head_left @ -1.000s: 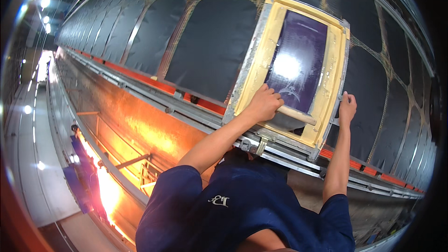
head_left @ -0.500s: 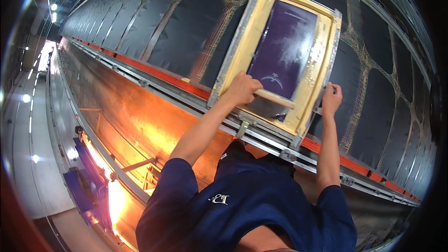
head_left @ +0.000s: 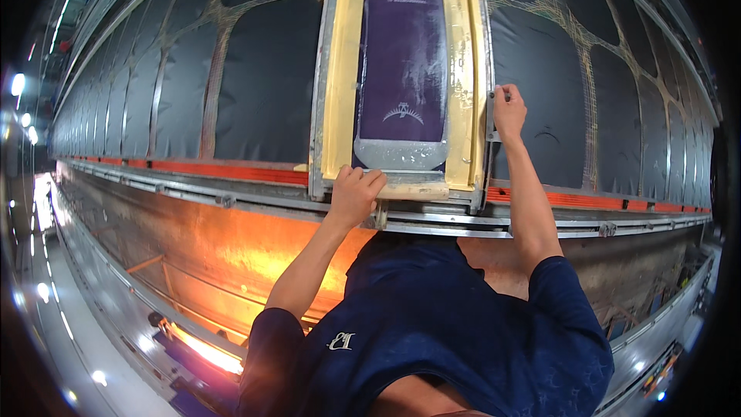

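Observation:
A screen printing frame [head_left: 326, 93] with pale yellow borders and metal rails lies across the dark fabric-covered table. Its mesh window [head_left: 397, 54] is purple, with a small pale crescent-shaped motif near the bottom. At the frame's near end, my left hand [head_left: 355, 197] is closed round the left part of a squeegee [head_left: 413, 189] with a pale wooden handle. A wet greyish band [head_left: 401, 156] lies just beyond the squeegee. Beside the frame's right rail, my right hand [head_left: 510, 112] has its fingers curled together; what they grip, if anything, is hidden.
Dark panels [head_left: 266, 85] with frayed, net-like seams cover the long table on both sides. A red strip [head_left: 255, 174] and a metal rail [head_left: 540, 225] run along its near edge. Lower left, an orange-glowing heater [head_left: 204, 349] stands beyond the walkway beside me.
The squeegee has come toward me to the frame's near end, held in my left hand. My right hand stays by the right rail. The view has turned, so the frame now looks straighter.

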`<action>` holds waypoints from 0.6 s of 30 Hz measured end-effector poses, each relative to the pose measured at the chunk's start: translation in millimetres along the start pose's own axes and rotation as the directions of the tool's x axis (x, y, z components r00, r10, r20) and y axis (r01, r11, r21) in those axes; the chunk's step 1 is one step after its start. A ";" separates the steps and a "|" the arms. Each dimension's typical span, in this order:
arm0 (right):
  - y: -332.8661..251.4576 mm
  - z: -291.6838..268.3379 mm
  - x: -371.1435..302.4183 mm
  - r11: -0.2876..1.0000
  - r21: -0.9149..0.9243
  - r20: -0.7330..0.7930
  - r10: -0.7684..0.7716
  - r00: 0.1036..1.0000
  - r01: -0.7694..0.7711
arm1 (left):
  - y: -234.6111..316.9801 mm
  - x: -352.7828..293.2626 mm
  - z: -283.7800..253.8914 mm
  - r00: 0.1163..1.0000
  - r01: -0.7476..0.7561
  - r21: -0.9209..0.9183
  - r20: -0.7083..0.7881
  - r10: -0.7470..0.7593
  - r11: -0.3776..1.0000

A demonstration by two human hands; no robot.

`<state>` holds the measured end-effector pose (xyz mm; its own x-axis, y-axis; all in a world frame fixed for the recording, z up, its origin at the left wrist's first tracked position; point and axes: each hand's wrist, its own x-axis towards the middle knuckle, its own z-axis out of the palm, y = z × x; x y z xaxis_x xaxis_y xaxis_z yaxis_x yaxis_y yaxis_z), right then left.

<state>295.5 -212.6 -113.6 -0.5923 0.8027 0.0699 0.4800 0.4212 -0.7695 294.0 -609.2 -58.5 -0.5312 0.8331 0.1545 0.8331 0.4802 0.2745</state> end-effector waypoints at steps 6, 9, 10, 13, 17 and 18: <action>-12.2 -10.6 3.7 0.978 -0.205 0.137 0.076 0.988 -0.046 | -53.4 77.2 2.4 0.999 -0.051 0.003 -0.017 0.051 0.999; -39.6 -31.3 9.8 0.906 -0.423 0.280 0.116 0.953 0.014 | -107.7 154.0 4.7 0.995 -0.086 0.026 -0.048 0.087 0.996; -45.7 -36.2 18.8 0.870 -0.491 0.327 0.127 0.936 0.054 | -127.0 185.9 7.0 0.993 -0.100 0.035 -0.057 0.102 0.994; -52.3 -39.4 61.7 0.840 -0.481 0.509 0.033 0.860 0.252 | -181.7 284.8 14.9 0.991 -0.118 0.084 -0.054 0.123 0.989; -112.3 8.5 146.8 0.909 0.024 0.404 -0.390 0.827 0.417 | -227.4 378.9 1.2 0.998 -0.059 -0.029 -0.019 0.058 0.998; -140.8 21.5 166.9 0.877 0.112 0.407 -0.469 0.784 0.467 | -230.0 387.4 -6.9 0.989 -0.101 -0.069 -0.113 0.093 0.992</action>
<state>115.1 -147.0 -7.2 -0.9527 0.2598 0.1577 0.0718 0.6967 -0.7138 -104.4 -398.8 -55.3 -0.4653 0.8376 0.2861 0.8700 0.3731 0.3223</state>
